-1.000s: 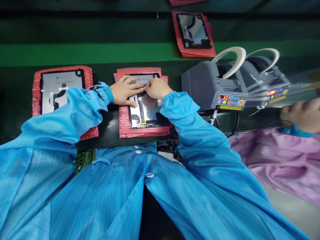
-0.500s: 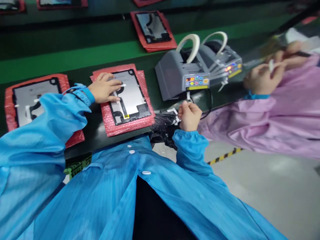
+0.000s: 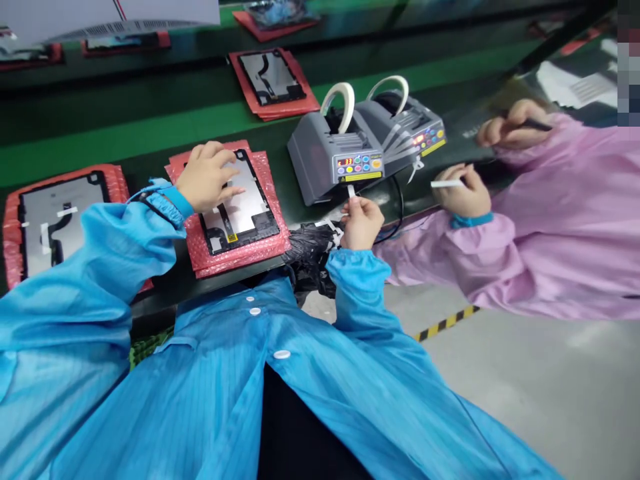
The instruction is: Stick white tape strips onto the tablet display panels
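My left hand [image 3: 210, 177] rests with spread fingers over the upper left of a tablet screen panel [image 3: 250, 207], seen from its silvery back. Under that panel lies red bubble wrap [image 3: 240, 253]. A black flex cable with a yellow end runs down the panel, partly covered by my hand. At the front of the nearer grey tape dispenser [image 3: 340, 157], my right hand [image 3: 363, 220] pinches a short strip of white tape [image 3: 351, 191] at the outlet. The dispenser's display is lit red, and a white tape roll [image 3: 345, 107] stands in its top.
Another screen panel [image 3: 65, 207] on red wrap lies to the left, and one more [image 3: 273, 77] sits farther back. A second tape dispenser [image 3: 410, 120] adjoins the first. A black plastic bag [image 3: 313, 257] hangs at the bench edge. A co-worker's hand [image 3: 465, 193] holds a white strip at right.
My view has shifted, so the bench things appear farther left. My left hand stays over the panel with its fingers spread, my right at the outlet. The co-worker's hands have moved apart.
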`<state>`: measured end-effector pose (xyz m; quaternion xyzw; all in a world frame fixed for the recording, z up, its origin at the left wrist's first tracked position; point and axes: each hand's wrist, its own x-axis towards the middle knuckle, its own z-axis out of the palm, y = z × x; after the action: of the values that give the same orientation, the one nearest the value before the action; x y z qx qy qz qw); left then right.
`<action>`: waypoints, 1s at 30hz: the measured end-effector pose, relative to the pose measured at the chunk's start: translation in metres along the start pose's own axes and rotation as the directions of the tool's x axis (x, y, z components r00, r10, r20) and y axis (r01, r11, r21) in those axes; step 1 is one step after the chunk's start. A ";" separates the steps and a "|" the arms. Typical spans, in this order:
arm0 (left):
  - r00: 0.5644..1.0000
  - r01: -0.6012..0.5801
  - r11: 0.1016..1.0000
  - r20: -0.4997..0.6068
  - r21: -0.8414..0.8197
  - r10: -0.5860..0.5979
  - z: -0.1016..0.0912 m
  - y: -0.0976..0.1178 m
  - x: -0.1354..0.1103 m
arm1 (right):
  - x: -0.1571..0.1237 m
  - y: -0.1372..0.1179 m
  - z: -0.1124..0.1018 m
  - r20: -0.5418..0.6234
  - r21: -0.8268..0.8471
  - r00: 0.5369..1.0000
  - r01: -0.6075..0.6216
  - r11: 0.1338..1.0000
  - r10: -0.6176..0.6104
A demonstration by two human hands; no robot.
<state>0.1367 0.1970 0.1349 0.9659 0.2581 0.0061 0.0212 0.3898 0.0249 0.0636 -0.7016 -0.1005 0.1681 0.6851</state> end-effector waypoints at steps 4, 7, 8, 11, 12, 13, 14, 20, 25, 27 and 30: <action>0.995 0.077 0.991 -0.059 -0.109 -0.083 0.001 -0.007 0.007 | 0.001 0.013 -0.012 -0.025 0.005 0.991 0.130 0.992 -0.130; 0.994 0.072 0.975 -0.062 -0.209 -0.087 0.003 -0.002 0.017 | 0.007 0.019 -0.017 -0.017 0.003 0.981 0.193 0.981 -0.193; 0.995 0.062 0.971 -0.061 -0.231 -0.078 0.004 0.001 0.020 | 0.010 0.021 -0.018 -0.017 -0.005 0.978 0.206 0.978 -0.206; 0.996 0.008 0.971 -0.084 -0.240 -0.029 0.007 0.010 0.028 | 0.019 0.024 -0.018 0.018 -0.028 0.977 0.213 0.977 -0.212; 0.996 -0.008 0.972 -0.094 -0.234 -0.014 0.009 0.013 0.030 | 0.021 0.024 -0.016 0.038 -0.028 0.978 0.205 0.978 -0.204; 0.995 -0.017 0.974 -0.099 -0.228 -0.006 0.010 0.015 0.031 | 0.024 0.024 -0.014 0.055 -0.024 0.979 0.195 0.980 -0.194; 0.995 -0.021 0.975 -0.096 -0.223 -0.001 0.011 0.017 0.032 | 0.026 0.025 -0.012 0.066 -0.019 0.981 0.185 0.983 -0.184; 0.995 -0.049 0.977 -0.097 -0.207 0.029 0.019 0.023 0.036 | 0.035 0.034 -0.001 0.082 0.019 0.982 0.167 0.986 -0.168; 0.986 -0.126 0.930 -0.143 -0.344 0.081 0.021 0.038 0.049 | 0.021 0.021 -0.007 0.132 -0.008 0.936 0.330 0.944 -0.326; 0.980 -0.167 0.893 -0.169 -0.417 0.104 0.019 0.047 0.054 | 0.007 0.005 -0.007 0.222 0.011 0.899 0.385 0.923 -0.377; 0.971 -0.219 0.840 -0.199 -0.496 0.136 0.012 0.059 0.058 | -0.015 -0.020 0.004 0.426 0.082 0.822 0.381 0.921 -0.378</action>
<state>0.2166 0.1740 0.1252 0.9411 0.1572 0.1522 0.2576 0.3765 0.0235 0.0854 -0.6146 -0.3883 0.1800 0.6627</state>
